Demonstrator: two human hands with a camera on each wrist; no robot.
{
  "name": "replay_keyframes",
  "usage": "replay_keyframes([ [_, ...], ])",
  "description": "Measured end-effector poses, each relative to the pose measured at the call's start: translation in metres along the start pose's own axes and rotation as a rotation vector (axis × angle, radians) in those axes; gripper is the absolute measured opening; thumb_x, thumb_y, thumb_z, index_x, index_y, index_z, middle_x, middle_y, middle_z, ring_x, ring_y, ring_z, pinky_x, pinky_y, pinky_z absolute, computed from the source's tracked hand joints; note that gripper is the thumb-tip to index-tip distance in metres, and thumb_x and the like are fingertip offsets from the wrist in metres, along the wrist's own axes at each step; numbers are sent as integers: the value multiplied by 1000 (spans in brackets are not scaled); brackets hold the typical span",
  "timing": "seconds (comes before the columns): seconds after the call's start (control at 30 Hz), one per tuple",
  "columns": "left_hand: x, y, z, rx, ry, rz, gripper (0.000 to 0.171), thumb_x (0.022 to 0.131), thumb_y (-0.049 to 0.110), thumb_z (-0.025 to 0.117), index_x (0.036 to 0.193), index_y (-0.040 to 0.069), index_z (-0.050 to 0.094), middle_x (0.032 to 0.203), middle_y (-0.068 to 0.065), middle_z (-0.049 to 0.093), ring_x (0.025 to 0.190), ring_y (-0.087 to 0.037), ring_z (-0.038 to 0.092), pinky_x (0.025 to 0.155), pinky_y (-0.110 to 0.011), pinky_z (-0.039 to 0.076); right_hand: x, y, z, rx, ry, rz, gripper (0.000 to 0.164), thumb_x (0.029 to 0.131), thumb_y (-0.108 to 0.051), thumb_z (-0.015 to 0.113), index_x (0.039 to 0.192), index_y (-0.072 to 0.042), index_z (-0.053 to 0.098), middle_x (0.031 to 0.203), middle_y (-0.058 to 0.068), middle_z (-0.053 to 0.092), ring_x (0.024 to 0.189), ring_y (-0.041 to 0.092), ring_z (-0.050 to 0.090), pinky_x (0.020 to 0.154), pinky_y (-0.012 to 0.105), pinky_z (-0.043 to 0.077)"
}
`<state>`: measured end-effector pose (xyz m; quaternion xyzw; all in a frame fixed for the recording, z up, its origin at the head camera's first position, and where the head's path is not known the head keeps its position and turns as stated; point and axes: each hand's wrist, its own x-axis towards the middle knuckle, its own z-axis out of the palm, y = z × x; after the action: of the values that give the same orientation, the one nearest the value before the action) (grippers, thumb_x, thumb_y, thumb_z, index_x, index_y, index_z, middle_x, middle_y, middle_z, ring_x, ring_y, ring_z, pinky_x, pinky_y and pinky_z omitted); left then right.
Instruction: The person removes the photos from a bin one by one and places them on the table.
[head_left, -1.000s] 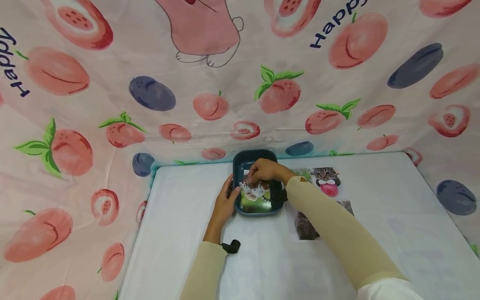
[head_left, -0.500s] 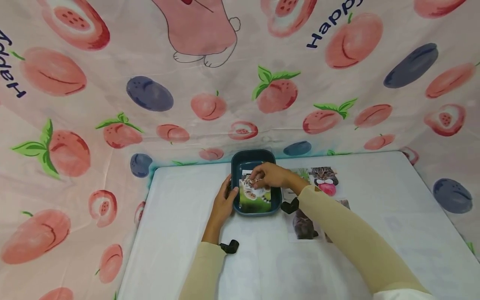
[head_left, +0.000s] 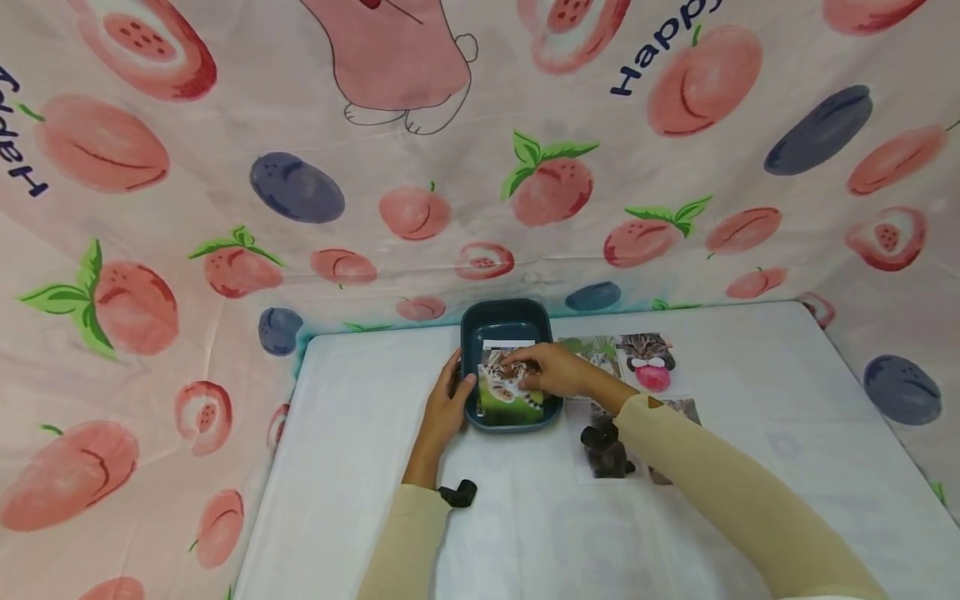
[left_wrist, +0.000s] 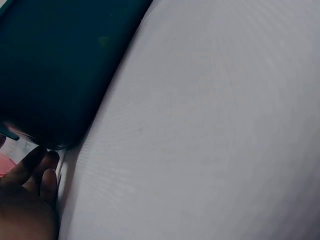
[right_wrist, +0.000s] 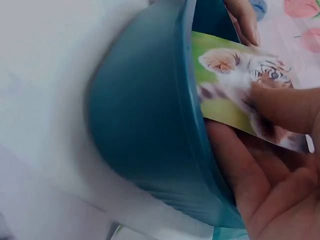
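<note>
A dark teal plastic box stands at the back of the white table. Inside it lies a photo card of a tiger cub, with a white card edge showing behind. My right hand pinches the tiger card at its right side; in the right wrist view the thumb lies over the card and fingers are under it. My left hand holds the box's left wall, thumb at the rim and fingers outside. In the left wrist view, its fingertips touch the box's outer wall.
Several animal photos lie right of the box: a cat with a pink ball, a dark grey animal, a green one and one partly under the right sleeve. A fruit-print cloth hangs behind the table.
My right hand has shifted right and slightly down, from the top of the tiger card to its right side, uncovering more of it. My left hand stays on the box.
</note>
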<state>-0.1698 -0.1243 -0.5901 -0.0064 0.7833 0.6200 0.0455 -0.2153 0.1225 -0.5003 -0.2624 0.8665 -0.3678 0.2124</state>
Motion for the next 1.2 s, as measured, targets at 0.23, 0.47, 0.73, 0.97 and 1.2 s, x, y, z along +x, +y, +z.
replay_keyframes([
  [0.23, 0, 2, 1, 26, 7, 5, 55, 105, 39, 56, 157, 42, 37, 161, -1, 42, 148, -26, 42, 122, -52, 32, -17, 5, -3, 178, 132, 26, 45, 95, -15, 74, 137, -23, 59, 89, 6, 61, 68, 20, 55, 60, 34, 53],
  [0.47, -2, 0, 2, 35, 11, 9, 57, 103, 48, 56, 156, 43, 37, 162, -1, 42, 150, -26, 40, 123, -51, 31, -52, 29, -21, 403, 409, 64, 44, 94, -23, 75, 136, -21, 62, 109, 13, 63, 78, 15, 66, 61, 41, 55],
  [0.73, 0, 0, 1, 49, 16, 3, 54, 104, 44, 56, 154, 47, 37, 162, 1, 41, 151, -26, 38, 124, -51, 29, -118, 79, -45, 420, 487, 157, 56, 97, -28, 71, 147, -15, 50, 102, 9, 62, 59, 14, 52, 51, 43, 47],
  [0.97, 0, 0, 0, 49, 9, 16, 56, 104, 43, 57, 156, 43, 37, 162, -2, 42, 149, -27, 40, 123, -52, 31, -185, 125, -67, 218, 535, 297, 55, 96, -39, 72, 141, -12, 55, 105, 6, 59, 76, 12, 66, 58, 37, 56],
  [1.2, 0, -1, 0, 48, 13, 6, 55, 104, 44, 56, 155, 47, 37, 162, 0, 41, 150, -27, 39, 123, -53, 30, -238, 164, -79, 97, 557, 433, 61, 93, -48, 72, 141, -15, 57, 105, 2, 52, 77, 11, 61, 58, 33, 54],
])
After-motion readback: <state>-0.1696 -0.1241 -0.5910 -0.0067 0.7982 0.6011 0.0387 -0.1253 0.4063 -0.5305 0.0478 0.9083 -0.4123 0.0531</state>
